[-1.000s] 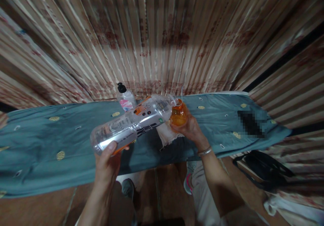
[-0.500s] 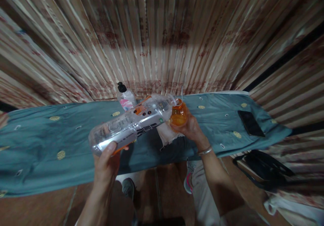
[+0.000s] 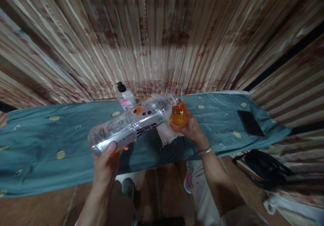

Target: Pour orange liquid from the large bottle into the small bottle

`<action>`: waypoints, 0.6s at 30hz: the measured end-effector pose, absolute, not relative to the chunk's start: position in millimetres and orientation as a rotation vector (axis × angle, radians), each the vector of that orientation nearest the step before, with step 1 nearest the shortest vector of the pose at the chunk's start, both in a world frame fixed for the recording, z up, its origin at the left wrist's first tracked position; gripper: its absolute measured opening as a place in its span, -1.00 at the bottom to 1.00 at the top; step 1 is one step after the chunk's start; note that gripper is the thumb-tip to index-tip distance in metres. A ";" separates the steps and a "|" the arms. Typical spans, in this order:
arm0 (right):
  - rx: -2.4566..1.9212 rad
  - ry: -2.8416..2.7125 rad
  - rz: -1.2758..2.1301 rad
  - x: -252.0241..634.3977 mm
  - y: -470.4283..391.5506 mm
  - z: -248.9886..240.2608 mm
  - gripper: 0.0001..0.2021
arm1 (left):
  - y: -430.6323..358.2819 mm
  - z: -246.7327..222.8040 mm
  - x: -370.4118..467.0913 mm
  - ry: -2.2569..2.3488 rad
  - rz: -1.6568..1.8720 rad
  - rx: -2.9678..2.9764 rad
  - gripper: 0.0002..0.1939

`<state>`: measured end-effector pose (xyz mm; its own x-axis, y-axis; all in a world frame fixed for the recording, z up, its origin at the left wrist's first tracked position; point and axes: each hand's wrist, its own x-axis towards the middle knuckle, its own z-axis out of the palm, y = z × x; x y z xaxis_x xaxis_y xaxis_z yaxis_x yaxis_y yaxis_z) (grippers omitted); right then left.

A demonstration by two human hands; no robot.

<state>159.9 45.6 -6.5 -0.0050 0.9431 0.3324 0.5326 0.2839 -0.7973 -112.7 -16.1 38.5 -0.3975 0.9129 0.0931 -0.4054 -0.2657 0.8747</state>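
Slightly leftward since the earlier frame, my left fingers [image 3: 110,148] have moved, curled around the clear bottle [image 3: 126,126], tilted above the table [image 3: 83,118], its mouth at the orange cup's [image 3: 178,115] opening. My right fingers [image 3: 186,127] are wrapped around the cup.

Likely home room: pleated floral curtains [image 3: 162,44], patterned teal cloth [image 3: 78,151], tiled floor [image 3: 146,199].

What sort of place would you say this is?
Probably an improvised indoor workspace, perhaps in a home, though I cannot be certain: a teal patterned cloth covers a long surface, patterned curtains hang behind, and tiled floor shows below.
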 end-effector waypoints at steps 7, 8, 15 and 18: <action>-1.364 -1.625 0.641 159.8 45.0 -3.5 -0.16 | -16.1 40.4 -111.9 1.011 1.808 0.786 -0.24; -1.356 -1.618 0.647 159.8 45.1 -3.8 -0.15 | -16.3 40.4 -111.8 1.014 1.809 0.784 -0.23; -1.354 -1.615 0.654 159.7 44.6 -2.8 -0.16 | -16.2 39.0 -112.0 1.008 1.808 0.786 -0.22; -1.363 -1.625 0.664 160.1 44.5 -2.5 -0.18 | -16.5 38.7 -112.3 1.014 1.805 0.781 -0.23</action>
